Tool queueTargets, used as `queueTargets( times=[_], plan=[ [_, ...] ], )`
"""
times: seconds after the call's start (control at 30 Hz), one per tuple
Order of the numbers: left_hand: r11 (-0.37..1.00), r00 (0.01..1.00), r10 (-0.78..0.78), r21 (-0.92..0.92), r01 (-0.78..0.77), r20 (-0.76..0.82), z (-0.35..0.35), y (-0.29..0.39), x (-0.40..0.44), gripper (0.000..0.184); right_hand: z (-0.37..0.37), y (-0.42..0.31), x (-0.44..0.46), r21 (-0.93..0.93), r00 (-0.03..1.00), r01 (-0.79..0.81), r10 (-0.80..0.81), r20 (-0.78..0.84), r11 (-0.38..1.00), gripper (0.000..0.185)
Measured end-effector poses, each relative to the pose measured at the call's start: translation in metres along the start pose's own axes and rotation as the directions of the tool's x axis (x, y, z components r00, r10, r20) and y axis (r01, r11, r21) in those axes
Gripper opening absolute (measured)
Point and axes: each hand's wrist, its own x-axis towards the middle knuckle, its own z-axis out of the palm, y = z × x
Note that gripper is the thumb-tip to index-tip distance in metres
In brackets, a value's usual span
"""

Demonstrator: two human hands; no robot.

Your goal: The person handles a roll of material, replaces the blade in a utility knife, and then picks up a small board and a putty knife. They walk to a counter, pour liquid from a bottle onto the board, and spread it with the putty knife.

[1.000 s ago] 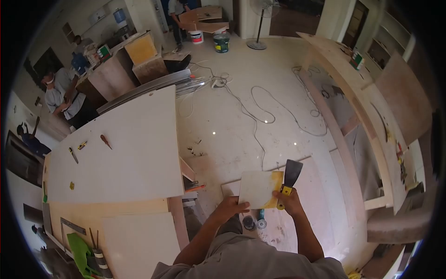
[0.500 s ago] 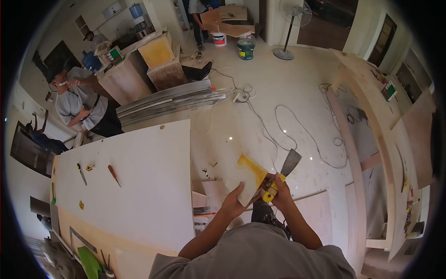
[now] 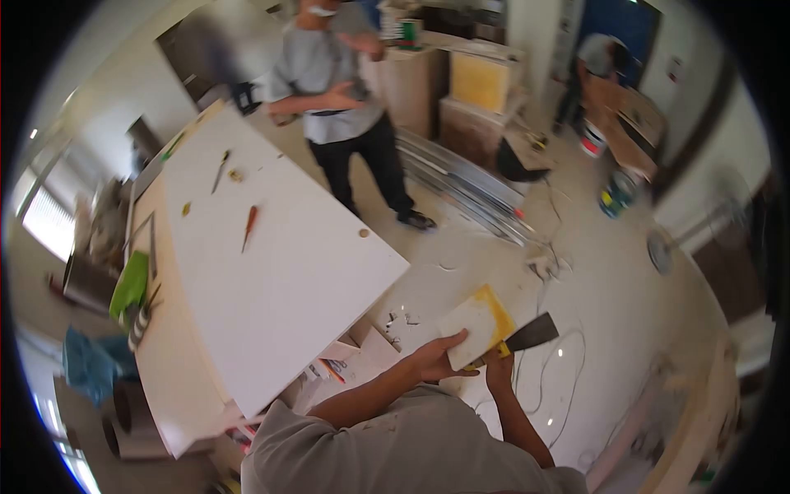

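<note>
At the grip, a board (image 3: 476, 329) in the left hand (image 3: 440, 358), with a scraper (image 3: 533, 331) in the right hand (image 3: 498, 372), just to the right of the board. Left of the grip, a table (image 3: 304, 300); on top of it, a screwdriver (image 3: 250, 226) and, farther off, a knife (image 3: 220, 171). Beyond the grip, across the table, a standing person (image 3: 337, 123); to the right of that person, metal strips (image 3: 473, 193) on the floor, with boxes (image 3: 481, 86) behind. Right of the grip, cable (image 3: 583, 354) on the floor; well beyond, a bucket (image 3: 617, 196), then a fan (image 3: 660, 253) farther right.
</note>
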Motion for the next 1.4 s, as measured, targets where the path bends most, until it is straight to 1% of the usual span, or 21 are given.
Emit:
queueTargets(
  times=[0.2, 0.23, 0.3, 0.43, 0.57, 0.6, 0.63, 0.67, 0.7, 0.77, 0.83, 0.87, 0.9, 0.93, 0.97, 1.03, 1.1, 1.23, 1.27, 1.3, 1.4],
  plan=[
    [0.992, 0.979, 0.115, 0.035, -0.123, 0.171, -0.004, 0.065, 0.077, 0.051, -0.027, 0.011, 0.097, -0.031, 0.971, -0.041, 0.048, 0.233, 0.999, 0.032],
    [0.968, 0.966, 0.238, 0.058, -0.245, 0.102, 0.004, 0.077, 0.09, 0.05, -0.022, -0.004, 0.112, 0.017, 0.984, -0.036, 0.032, 0.177, 0.999, 0.035],
    [0.988, 0.982, 0.149, 0.029, -0.154, 0.117, 0.007, 0.102, 0.115, 0.05, -0.04, 0.005, 0.142, -0.019, 0.987, -0.076, 0.078, 0.139, 0.997, 0.038],
    [0.964, 0.964, 0.247, 0.078, -0.255, 0.096, 0.012, 0.119, 0.138, 0.05, -0.047, -0.033, 0.172, -0.109, 0.96, -0.174, 0.193, 0.202, 0.979, 0.035],
    [0.921, 0.922, 0.383, 0.102, -0.376, -0.054, -0.008, 0.122, 0.143, 0.048, -0.055, -0.02, 0.21, -0.026, 0.866, -0.262, 0.247, 0.436, 0.965, 0.024],
    [0.892, 0.889, 0.452, 0.039, -0.45, -0.079, -0.009, 0.123, 0.14, 0.049, -0.054, -0.036, 0.218, -0.109, 0.843, -0.212, 0.238, 0.482, 0.971, 0.029],
    [0.85, 0.844, 0.526, 0.035, -0.525, -0.106, -0.008, 0.122, 0.141, 0.051, -0.057, -0.034, 0.228, -0.24, 0.843, 0.056, 0.083, 0.531, 0.969, 0.035],
    [0.827, 0.827, 0.561, 0.053, -0.559, -0.039, -0.003, 0.122, 0.142, 0.053, -0.067, -0.049, 0.234, -0.358, 0.806, 0.088, 0.145, 0.574, 0.929, 0.033],
    [0.808, 0.811, 0.584, 0.111, -0.579, -0.027, -0.013, 0.121, 0.146, 0.054, -0.072, -0.026, 0.239, -0.254, 0.807, 0.187, -0.001, 0.59, 0.949, 0.032],
    [0.806, 0.805, 0.589, 0.13, -0.578, -0.072, -0.015, 0.118, 0.151, 0.058, -0.092, -0.042, 0.244, -0.221, 0.782, 0.081, 0.075, 0.619, 0.972, 0.027],
    [0.868, 0.862, 0.497, -0.076, -0.491, 0.101, -0.04, 0.121, 0.164, 0.049, -0.114, -0.026, 0.245, -0.159, 0.826, -0.021, 0.106, 0.553, 0.987, 0.023],
    [0.874, 0.863, 0.484, -0.028, -0.485, 0.145, -0.042, 0.119, 0.171, 0.045, -0.122, -0.015, 0.245, -0.144, 0.844, -0.059, 0.127, 0.522, 0.988, 0.022],
    [0.853, 0.849, 0.521, 0.041, -0.52, -0.084, -0.026, 0.113, 0.181, 0.045, -0.122, -0.007, 0.249, -0.124, 0.84, -0.088, 0.141, 0.524, 0.988, 0.022],
    [0.866, 0.857, 0.499, 0.115, -0.487, -0.126, -0.013, 0.109, 0.192, 0.048, -0.126, -0.005, 0.249, -0.107, 0.85, -0.094, 0.136, 0.509, 0.99, 0.021],
    [0.878, 0.879, 0.473, 0.124, -0.463, -0.064, -0.01, 0.105, 0.203, 0.048, -0.126, 0.002, 0.25, -0.085, 0.858, -0.036, 0.074, 0.508, 0.996, 0.02],
    [0.919, 0.92, 0.392, 0.056, -0.391, 0.0, -0.006, 0.099, 0.215, 0.045, -0.124, 0.013, 0.255, -0.162, 0.836, -0.137, 0.202, 0.51, 0.977, 0.02],
    [0.873, 0.876, 0.479, -0.133, -0.469, 0.061, 0.003, 0.098, 0.211, 0.052, -0.117, 0.025, 0.26, -0.089, 0.826, -0.117, 0.146, 0.544, 0.989, 0.014],
    [0.75, 0.775, 0.632, -0.262, -0.607, 0.014, -0.013, 0.083, 0.144, 0.053, -0.05, 0.037, 0.237, -0.097, 0.722, -0.245, 0.249, 0.645, 0.965, 0.008],
    [0.755, 0.748, 0.645, -0.282, -0.591, 0.159, -0.04, 0.077, 0.131, 0.051, -0.026, 0.04, 0.225, -0.051, 0.684, -0.29, 0.245, 0.687, 0.956, 0.01],
    [0.687, 0.717, 0.697, -0.285, -0.668, 0.002, 0.041, 0.074, 0.176, 0.049, -0.081, 0.0, 0.263, 0.012, 0.638, -0.361, 0.237, 0.732, 0.933, 0.013],
    [0.485, 0.567, 0.813, -0.382, -0.786, -0.134, 0.024, 0.052, 0.135, 0.043, -0.031, -0.018, 0.235, 0.023, 0.489, -0.356, 0.165, 0.856, 0.934, 0.022]
  ],
)
